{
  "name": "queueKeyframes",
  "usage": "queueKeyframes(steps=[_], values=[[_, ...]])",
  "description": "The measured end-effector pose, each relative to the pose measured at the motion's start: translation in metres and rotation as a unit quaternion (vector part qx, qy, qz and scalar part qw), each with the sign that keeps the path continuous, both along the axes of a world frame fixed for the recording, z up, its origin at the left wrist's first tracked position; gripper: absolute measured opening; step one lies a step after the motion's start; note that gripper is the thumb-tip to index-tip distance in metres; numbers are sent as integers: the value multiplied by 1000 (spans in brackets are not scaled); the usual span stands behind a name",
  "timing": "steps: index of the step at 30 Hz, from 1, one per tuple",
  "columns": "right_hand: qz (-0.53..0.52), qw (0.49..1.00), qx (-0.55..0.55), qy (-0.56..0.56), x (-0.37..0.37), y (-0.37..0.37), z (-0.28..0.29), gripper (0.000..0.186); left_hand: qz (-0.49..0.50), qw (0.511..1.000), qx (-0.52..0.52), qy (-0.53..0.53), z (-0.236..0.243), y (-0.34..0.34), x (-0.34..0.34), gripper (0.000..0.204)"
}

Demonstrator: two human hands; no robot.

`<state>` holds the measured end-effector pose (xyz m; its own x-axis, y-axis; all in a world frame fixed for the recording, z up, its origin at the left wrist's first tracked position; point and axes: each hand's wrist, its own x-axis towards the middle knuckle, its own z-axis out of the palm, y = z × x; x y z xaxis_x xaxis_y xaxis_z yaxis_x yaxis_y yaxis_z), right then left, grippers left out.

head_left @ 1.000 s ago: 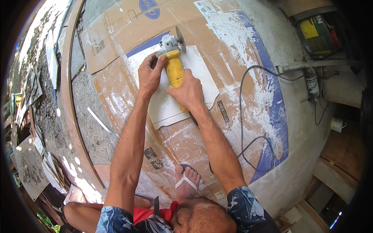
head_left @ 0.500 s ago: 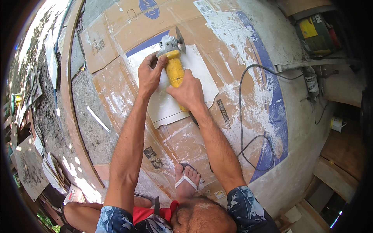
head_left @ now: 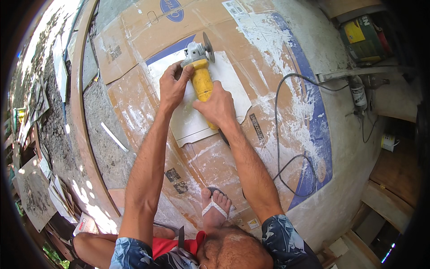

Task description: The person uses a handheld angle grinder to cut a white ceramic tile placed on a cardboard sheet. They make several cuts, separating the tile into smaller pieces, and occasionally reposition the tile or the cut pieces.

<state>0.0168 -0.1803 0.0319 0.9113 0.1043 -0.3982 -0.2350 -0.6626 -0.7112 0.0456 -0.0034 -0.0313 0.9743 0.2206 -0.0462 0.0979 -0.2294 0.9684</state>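
Observation:
A yellow angle grinder (head_left: 202, 80) with a grey metal head and an upright dark disc at its far end is held over a white board (head_left: 188, 132), which lies on cardboard. My left hand (head_left: 174, 87) grips the grinder beside its head, thumb on the yellow housing. Lower down, my right hand (head_left: 217, 105) is wrapped round the body, covering part of it. The black cord shows below the grinder's rear, partly behind my right arm.
Cardboard (head_left: 125, 121) smeared with white powder spreads under everything, with loose cord (head_left: 278, 112) looped on its right. A long wooden strip (head_left: 80, 107) and scrap sheets (head_left: 36, 193) lie left. A green container (head_left: 363, 38) and bottle (head_left: 359, 94) are at the right. My sandalled foot (head_left: 215, 208) rests below.

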Motion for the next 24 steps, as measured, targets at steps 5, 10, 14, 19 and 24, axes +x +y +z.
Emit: queueKeyframes(steps=[5, 10, 14, 19, 24], values=[[-4, 1000, -3, 3, -2, -1, -1, 64, -4, 1000, 8, -2, 1, 0, -1, 67], [1, 1000, -2, -13, -3, -1, -3, 63, -9, 1000, 11, 9, 5, 0, -3, 66], [2, 1000, -3, -11, -4, -2, -2, 63, -8, 1000, 10, 4, 8, -3, -4, 65], [-5, 1000, -1, 1, -6, -3, -4, 64, -14, 1000, 16, 7, 8, -2, -5, 64], [-5, 1000, 0, 1, -9, -4, -2, 63, -14, 1000, 16, 2, 7, -2, -8, 65]])
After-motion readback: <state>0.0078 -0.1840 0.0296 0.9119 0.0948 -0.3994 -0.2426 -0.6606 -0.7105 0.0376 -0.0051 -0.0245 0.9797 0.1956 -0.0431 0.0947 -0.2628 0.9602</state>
